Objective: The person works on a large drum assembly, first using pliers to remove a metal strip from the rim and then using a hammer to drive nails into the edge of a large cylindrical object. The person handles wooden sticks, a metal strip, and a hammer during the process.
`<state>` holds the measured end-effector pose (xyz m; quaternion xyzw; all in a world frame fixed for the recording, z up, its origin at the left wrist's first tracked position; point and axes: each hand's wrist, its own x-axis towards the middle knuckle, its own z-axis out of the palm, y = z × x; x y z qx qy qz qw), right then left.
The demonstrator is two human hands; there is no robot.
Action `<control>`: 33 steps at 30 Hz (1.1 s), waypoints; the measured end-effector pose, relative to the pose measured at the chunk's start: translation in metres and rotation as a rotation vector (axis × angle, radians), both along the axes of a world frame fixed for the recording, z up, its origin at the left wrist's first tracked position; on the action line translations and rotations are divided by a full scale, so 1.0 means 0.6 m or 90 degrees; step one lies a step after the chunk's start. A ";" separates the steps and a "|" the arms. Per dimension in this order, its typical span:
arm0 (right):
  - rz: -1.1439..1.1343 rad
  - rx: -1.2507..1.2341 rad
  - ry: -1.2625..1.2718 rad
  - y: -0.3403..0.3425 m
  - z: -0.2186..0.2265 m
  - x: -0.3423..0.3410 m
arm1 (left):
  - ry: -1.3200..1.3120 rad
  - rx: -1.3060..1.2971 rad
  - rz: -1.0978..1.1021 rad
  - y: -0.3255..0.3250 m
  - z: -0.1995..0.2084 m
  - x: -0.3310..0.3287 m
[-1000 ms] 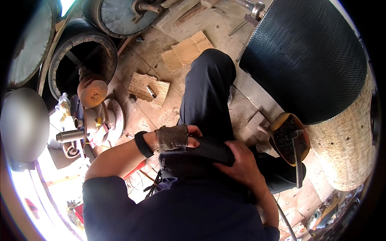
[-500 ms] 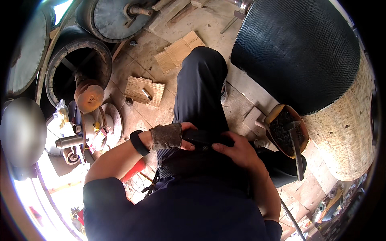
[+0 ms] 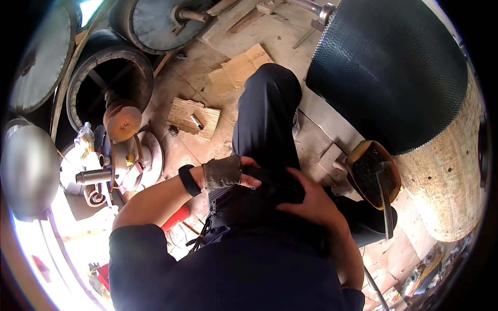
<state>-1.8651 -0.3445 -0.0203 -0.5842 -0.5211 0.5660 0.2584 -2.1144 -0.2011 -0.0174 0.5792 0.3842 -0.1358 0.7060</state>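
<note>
A dark black object (image 3: 277,185), perhaps a pouch, lies across my lap, hard to tell from my black trousers. My left hand (image 3: 233,172) grips its left end, the thumb resting on top; a worn grey-brown fingerless glove covers the palm and a black band circles the wrist. At the right end, my bare right hand (image 3: 314,205) holds the object between spread thumb and fingers. The undersides of both grips are hidden.
To my right stand a yellowish tub (image 3: 358,150) of small dark pieces with a hammer (image 3: 385,199) across it, and a large roller (image 3: 441,181) partly wrapped in black textured rubber (image 3: 389,72). Cardboard (image 3: 181,116) bearing a small metal cylinder (image 3: 196,122) lies ahead; drums (image 3: 148,65) stand left.
My right thumb has slid lower and away from the left thumb, widening its spread from the fingers. The left hand keeps its grip. The whole view has shifted slightly.
</note>
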 end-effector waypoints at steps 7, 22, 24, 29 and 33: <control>0.010 -0.014 -0.010 0.007 0.012 -0.007 | -0.011 -0.029 0.039 -0.009 -0.006 -0.005; 0.253 0.358 -0.270 0.009 0.052 -0.047 | 0.003 0.057 -0.038 -0.010 -0.007 -0.005; 0.267 0.360 -0.277 0.010 0.052 -0.046 | -0.010 0.057 -0.029 -0.012 -0.010 -0.005; 0.276 0.363 -0.288 0.011 0.055 -0.052 | -0.041 0.065 -0.007 -0.018 -0.013 -0.007; 0.269 0.364 -0.292 0.010 0.054 -0.062 | -0.143 0.094 0.054 -0.024 -0.057 -0.017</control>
